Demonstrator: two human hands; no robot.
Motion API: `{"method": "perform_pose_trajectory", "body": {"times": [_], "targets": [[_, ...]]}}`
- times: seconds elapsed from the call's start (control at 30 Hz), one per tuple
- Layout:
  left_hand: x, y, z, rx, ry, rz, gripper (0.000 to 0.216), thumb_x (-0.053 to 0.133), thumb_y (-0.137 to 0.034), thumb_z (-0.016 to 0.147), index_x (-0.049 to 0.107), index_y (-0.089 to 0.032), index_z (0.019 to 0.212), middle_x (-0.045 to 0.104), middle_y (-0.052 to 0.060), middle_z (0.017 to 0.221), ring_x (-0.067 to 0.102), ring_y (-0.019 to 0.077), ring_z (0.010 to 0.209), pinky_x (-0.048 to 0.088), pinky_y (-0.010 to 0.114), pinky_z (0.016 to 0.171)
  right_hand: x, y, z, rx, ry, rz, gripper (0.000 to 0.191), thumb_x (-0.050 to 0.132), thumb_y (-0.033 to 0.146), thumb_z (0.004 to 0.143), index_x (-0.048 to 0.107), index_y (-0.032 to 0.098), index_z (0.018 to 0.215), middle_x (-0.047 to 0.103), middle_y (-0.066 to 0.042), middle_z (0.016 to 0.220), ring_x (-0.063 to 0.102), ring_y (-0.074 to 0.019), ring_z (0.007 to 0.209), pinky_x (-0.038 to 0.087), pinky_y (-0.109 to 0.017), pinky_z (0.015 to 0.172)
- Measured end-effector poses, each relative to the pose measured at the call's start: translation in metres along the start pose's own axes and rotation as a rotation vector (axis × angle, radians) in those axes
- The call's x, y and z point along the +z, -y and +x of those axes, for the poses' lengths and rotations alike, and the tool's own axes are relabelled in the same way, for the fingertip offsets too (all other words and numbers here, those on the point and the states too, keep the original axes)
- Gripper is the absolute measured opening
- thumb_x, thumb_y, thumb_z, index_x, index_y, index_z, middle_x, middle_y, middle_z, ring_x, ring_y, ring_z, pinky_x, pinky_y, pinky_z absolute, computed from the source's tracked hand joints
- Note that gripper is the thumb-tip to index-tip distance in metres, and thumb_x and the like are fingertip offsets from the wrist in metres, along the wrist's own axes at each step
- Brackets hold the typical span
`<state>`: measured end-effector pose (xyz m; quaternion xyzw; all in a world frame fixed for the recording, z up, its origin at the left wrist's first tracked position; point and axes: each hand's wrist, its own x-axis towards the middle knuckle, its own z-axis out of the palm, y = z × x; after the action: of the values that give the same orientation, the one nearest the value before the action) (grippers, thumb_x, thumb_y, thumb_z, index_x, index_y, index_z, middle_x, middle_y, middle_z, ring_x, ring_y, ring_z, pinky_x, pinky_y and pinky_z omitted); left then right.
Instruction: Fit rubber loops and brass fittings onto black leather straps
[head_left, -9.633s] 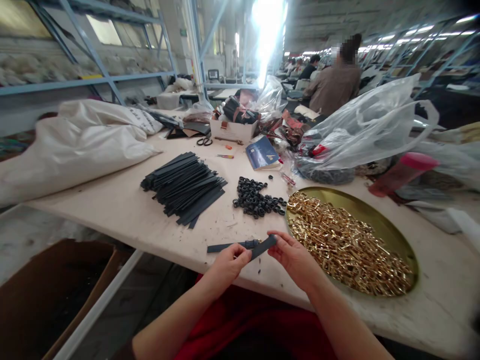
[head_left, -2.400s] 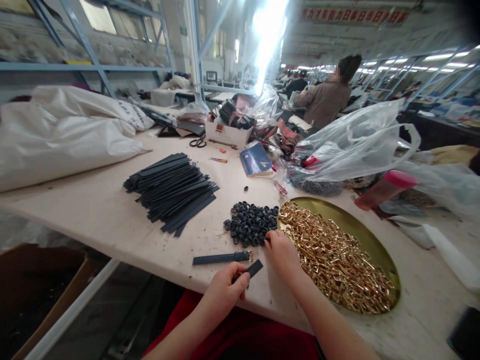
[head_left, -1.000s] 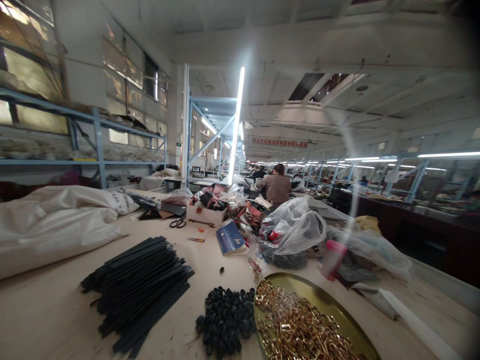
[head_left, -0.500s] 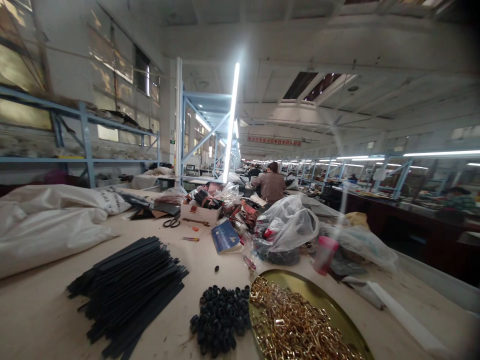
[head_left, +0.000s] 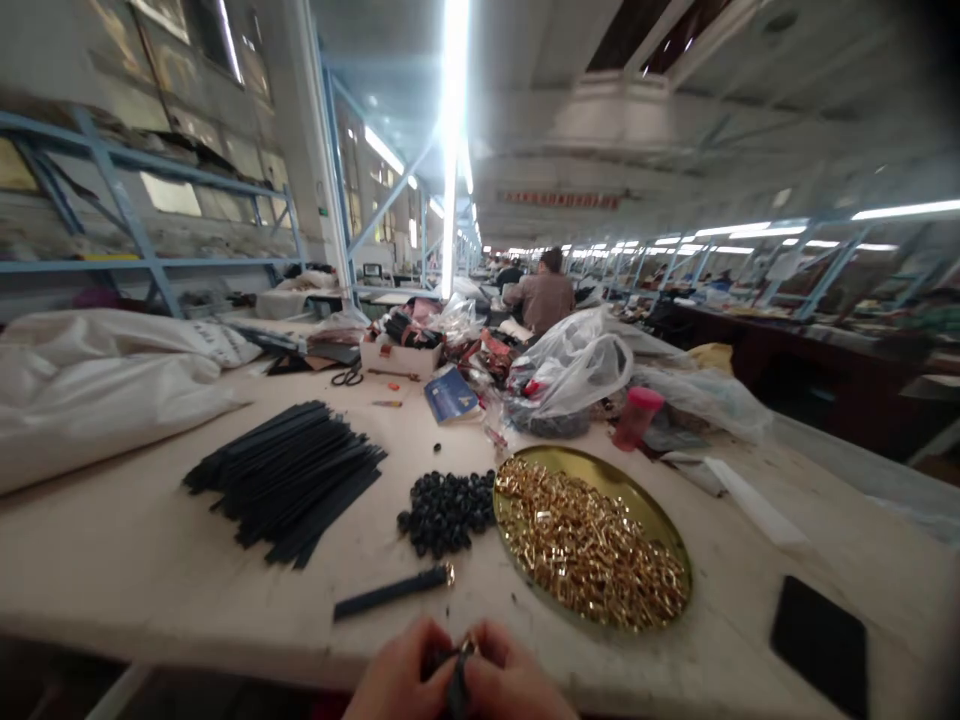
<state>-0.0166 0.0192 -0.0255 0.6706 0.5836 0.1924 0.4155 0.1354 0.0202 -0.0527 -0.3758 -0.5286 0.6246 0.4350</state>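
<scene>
At the table's front edge my left hand (head_left: 405,675) and my right hand (head_left: 517,678) meet, fingers closed in a pinch. Between them is a black strap (head_left: 457,690) with a bit of gold metal (head_left: 468,647) at its top; the fingers hide most of both. Just beyond lies a finished-looking black strap (head_left: 390,592) with a gold buckle (head_left: 449,574) at its right end. Further in are a heap of black loops (head_left: 448,512) and a round brass tray (head_left: 667,530) full of gold buckles (head_left: 592,545). A stack of flat black straps (head_left: 289,480) lies to the left.
A black phone-like slab (head_left: 820,640) lies at right. Behind the tray stand a pink cup (head_left: 637,420) and clear plastic bags (head_left: 577,360). A blue booklet (head_left: 452,396), scissors (head_left: 347,377) and a white sack (head_left: 112,390) lie further back. A person (head_left: 546,292) sits beyond.
The view has tipped downward, so things sit higher in the picture. Both my hands, the strap between them, the single buckled strap and the black slab have come into view.
</scene>
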Motion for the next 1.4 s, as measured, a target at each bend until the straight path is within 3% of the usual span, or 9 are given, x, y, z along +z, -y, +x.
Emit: {"method": "perform_pose_trajectory", "body": {"times": [0.07,0.17,0.47,0.6,0.73,0.83,1.13,1.23,1.4], "targets": [[0.002,-0.002,-0.005,0.076,-0.071,0.037,0.019,0.054,-0.034,0.074,0.057,-0.016,0.075,0.064,0.001,0.071,0.057,0.0171,0.069,0.039,0.025,0.06,0.01,-0.01,-0.017,0.063,-0.067,0.185,0.03,0.066,0.042,0.067,0.05,0.017,0.073,0.053,0.004,0.064,0.052,-0.0091,0.06,0.042,-0.023,0.058],[0.002,-0.005,-0.01,0.09,-0.081,0.028,0.022,0.055,-0.037,0.073,0.059,-0.015,0.076,0.064,0.002,0.072,0.055,0.0163,0.067,0.037,0.024,0.058,0.01,-0.01,-0.023,0.08,-0.166,0.268,0.031,0.071,0.038,0.062,0.05,0.017,0.073,0.053,0.005,0.066,0.05,-0.008,0.061,0.04,-0.021,0.059],[0.002,-0.01,-0.015,0.024,0.187,-0.468,0.021,0.056,-0.03,0.075,0.058,-0.013,0.086,0.062,0.001,0.074,0.049,0.008,0.056,0.038,0.019,0.051,0.001,-0.024,-0.014,0.15,-0.281,0.331,0.027,0.064,0.037,0.069,0.048,0.019,0.082,0.052,0.006,0.063,0.048,-0.0068,0.052,0.039,-0.021,0.053],[0.003,-0.007,-0.01,-0.054,0.193,-0.542,0.021,0.057,-0.026,0.073,0.057,-0.011,0.088,0.06,0.0,0.068,0.046,0.0059,0.05,0.037,0.018,0.05,-0.003,-0.024,-0.012,0.126,-0.34,0.07,0.032,0.059,0.041,0.071,0.049,0.019,0.092,0.048,0.006,0.062,0.044,-0.0076,0.051,0.037,-0.021,0.05],[0.008,0.0,-0.006,-0.085,0.242,-0.594,0.023,0.057,-0.023,0.07,0.058,-0.011,0.09,0.06,0.0,0.069,0.051,0.0075,0.052,0.04,0.02,0.053,-0.008,-0.025,-0.018,0.055,-0.283,-0.347,0.021,0.052,0.037,0.076,0.049,0.019,0.086,0.047,0.004,0.06,0.045,-0.0105,0.053,0.036,-0.023,0.05],[0.011,0.002,-0.003,-0.111,0.275,-0.617,0.023,0.057,-0.02,0.069,0.058,-0.011,0.089,0.062,0.0,0.07,0.056,0.0096,0.057,0.042,0.022,0.058,-0.008,-0.028,-0.021,-0.008,-0.323,-0.579,0.016,0.048,0.034,0.078,0.049,0.02,0.086,0.052,0.002,0.063,0.048,-0.013,0.056,0.038,-0.025,0.055],[0.026,0.012,0.011,-0.227,0.237,-0.605,0.02,0.057,-0.019,0.067,0.056,-0.012,0.086,0.064,0.001,0.066,0.058,0.0103,0.054,0.043,0.021,0.054,0.003,-0.038,-0.01,0.036,-0.49,-0.634,0.022,0.039,0.039,0.082,0.046,0.019,0.088,0.054,-0.001,0.07,0.051,-0.0156,0.063,0.039,-0.028,0.06],[0.032,0.02,0.012,-0.227,0.238,-0.606,0.02,0.058,-0.021,0.066,0.056,-0.011,0.083,0.063,0.0,0.064,0.057,0.0101,0.053,0.041,0.02,0.052,-0.002,-0.037,-0.015,0.049,-0.389,-0.602,0.02,0.041,0.037,0.081,0.046,0.019,0.088,0.053,0.0,0.07,0.05,-0.0149,0.063,0.039,-0.028,0.061],[0.02,0.016,0.011,-0.154,0.355,-0.6,0.022,0.056,-0.022,0.068,0.058,-0.011,0.087,0.066,0.003,0.073,0.059,0.0105,0.059,0.044,0.021,0.059,-0.013,-0.025,-0.021,0.147,-0.032,-0.327,0.015,0.047,0.028,0.078,0.046,0.021,0.091,0.049,0.005,0.062,0.048,-0.0115,0.055,0.038,-0.023,0.052]]}}
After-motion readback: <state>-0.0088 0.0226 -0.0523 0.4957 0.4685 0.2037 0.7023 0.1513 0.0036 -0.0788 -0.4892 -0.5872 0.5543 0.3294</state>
